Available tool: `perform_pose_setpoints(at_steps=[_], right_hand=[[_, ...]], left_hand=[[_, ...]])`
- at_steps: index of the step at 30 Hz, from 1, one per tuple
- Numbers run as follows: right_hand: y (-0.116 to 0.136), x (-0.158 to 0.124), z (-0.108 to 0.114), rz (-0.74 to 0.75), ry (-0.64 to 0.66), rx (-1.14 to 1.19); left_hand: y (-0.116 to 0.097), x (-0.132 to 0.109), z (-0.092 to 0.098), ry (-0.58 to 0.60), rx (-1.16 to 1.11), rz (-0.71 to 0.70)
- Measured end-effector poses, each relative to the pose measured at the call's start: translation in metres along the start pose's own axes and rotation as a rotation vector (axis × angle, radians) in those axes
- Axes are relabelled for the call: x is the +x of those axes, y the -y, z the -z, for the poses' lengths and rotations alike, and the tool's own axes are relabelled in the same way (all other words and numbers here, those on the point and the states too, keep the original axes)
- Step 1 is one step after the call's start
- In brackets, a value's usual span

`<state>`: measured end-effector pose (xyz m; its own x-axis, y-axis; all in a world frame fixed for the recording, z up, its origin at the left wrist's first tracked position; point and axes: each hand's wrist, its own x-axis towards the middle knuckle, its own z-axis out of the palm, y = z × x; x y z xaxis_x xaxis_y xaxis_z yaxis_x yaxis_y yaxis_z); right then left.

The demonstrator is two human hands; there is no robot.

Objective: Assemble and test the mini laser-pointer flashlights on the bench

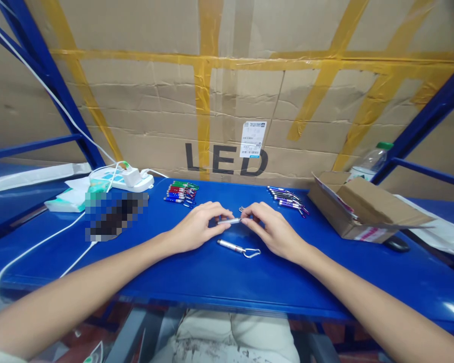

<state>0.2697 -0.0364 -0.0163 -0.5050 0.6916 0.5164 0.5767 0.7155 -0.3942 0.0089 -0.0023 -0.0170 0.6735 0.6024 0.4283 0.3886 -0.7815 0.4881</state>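
Fingers (218, 230) of both hands (197, 226) (275, 228) pinch silver tube (230, 221); cardboard (147, 106) reads "LED"

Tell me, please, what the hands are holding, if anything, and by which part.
A silver tube: the left fingers pinch its barrel, and the right fingers hold the end beside its clip.

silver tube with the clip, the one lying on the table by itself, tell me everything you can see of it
The silver tube is slim, shiny and metal-looking, with a dark tip at its left end and a silvery carabiner-style clip at its right. Marks on the barrel are too small to read. It lies on its side on the blue tabletop, slightly slanted, nearer the person than the fingertips; neither the left hand nor the right hand touches it.
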Motion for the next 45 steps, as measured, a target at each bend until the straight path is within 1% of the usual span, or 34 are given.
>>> perform_pose_setpoints(at_steps=[3, 6, 10, 17, 20, 24, 27, 32, 35, 39, 43, 45], right_hand=[[0.001, -0.001, 0.0, 0.013, 0.021, -0.013], [0.003, -0.001, -0.001, 0.02, 0.036, -0.016], [0.004, -0.001, -0.002, 0.011, 0.045, -0.023], [0.004, -0.002, -0.002, 0.076, 0.042, -0.041], [0.005, -0.003, -0.002, 0.072, 0.028, -0.026], [0.006, -0.002, -0.004, 0.025, 0.017, 0.038], [0.007, -0.001, -0.005, -0.019, 0.004, 0.107], [0.008, 0.001, -0.009, -0.17, 0.001, 0.308], [0.009, 0.002, -0.011, -0.225, -0.019, 0.404], [0.01, 0.002, -0.011, -0.195, -0.065, 0.357], [0.009, 0.001, -0.01, -0.134, -0.054, 0.264], [0.009, 0.0, -0.009, -0.075, -0.049, 0.197]], left_hand=[[0.001, 0.0, 0.0, 0.01, 0.012, 0.013], [0.002, 0.001, 0.0, 0.022, 0.029, -0.008], [0.0, 0.001, 0.0, 0.013, 0.033, -0.004], [-0.005, 0.0, -0.001, -0.002, 0.004, 0.036], [-0.006, 0.0, -0.002, -0.008, 0.006, 0.028], [-0.004, -0.001, -0.002, -0.016, 0.031, 0.012], [-0.002, -0.003, -0.001, -0.019, 0.079, -0.03], [0.0, -0.004, 0.0, -0.047, 0.168, -0.141], [-0.001, -0.004, 0.001, -0.068, 0.164, -0.139], [-0.004, -0.002, 0.001, -0.064, 0.08, -0.068], [-0.006, 0.0, 0.001, -0.028, -0.019, -0.035], [-0.008, 0.001, 0.002, -0.002, -0.067, -0.006]])
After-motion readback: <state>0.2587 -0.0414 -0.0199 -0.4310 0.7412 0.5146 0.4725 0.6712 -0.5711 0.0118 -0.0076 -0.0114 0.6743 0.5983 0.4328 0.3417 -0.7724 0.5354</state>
